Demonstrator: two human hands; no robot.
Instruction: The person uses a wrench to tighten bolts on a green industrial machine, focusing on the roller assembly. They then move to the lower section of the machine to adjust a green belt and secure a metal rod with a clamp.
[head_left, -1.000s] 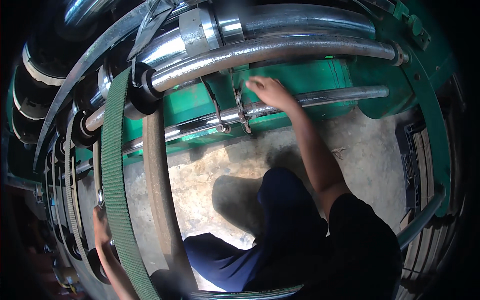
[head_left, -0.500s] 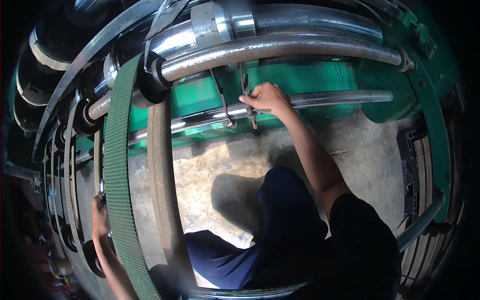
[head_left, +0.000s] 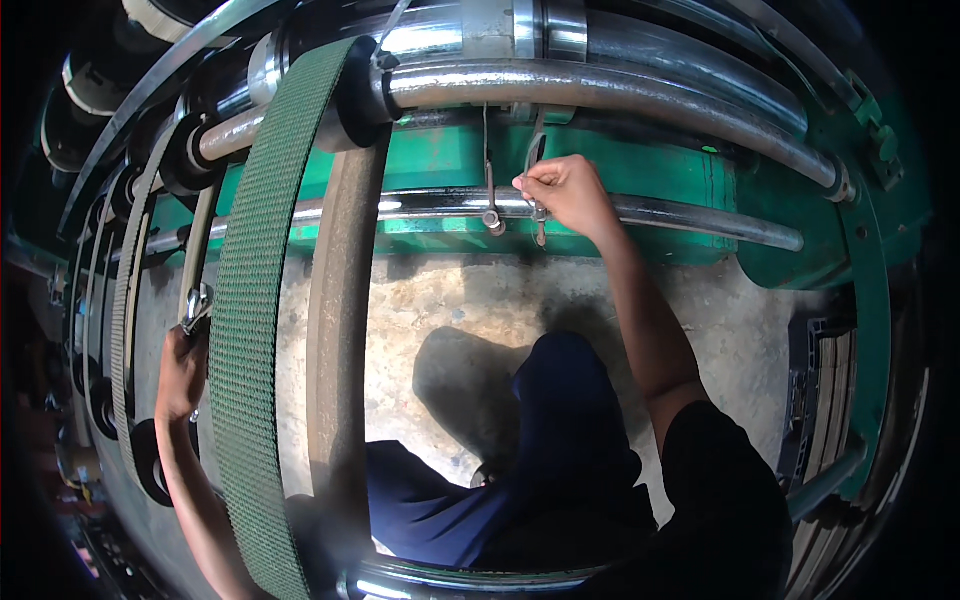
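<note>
My left hand [head_left: 182,375] is closed round a shiny metal wrench [head_left: 197,305], whose head sticks up past my fingers. It is on the far left, beyond the wide green woven belt [head_left: 255,290], next to a narrow upright bar. My right hand [head_left: 572,195] pinches a thin metal lever [head_left: 533,160] that hangs in front of the green machine beam, crossing the lower steel rod [head_left: 670,212]. Part of the lever is hidden behind my fingertips. Just left of it hangs a similar slim arm [head_left: 490,190] with a round bolted end at the rod.
Above run a long steel shaft [head_left: 620,83] and thicker rollers. A brown post [head_left: 345,300] stands between my arms. Black pulleys [head_left: 185,160] carry narrower belts on the left. At right are the green side frame [head_left: 870,330] and a dark crate [head_left: 803,390]. Concrete floor [head_left: 450,290] lies below.
The view has shifted, so the machine appears farther right. My left hand has risen with the wrench along the narrow bar. My right hand stays at the hanging lever, its fingers pinched closer together.
</note>
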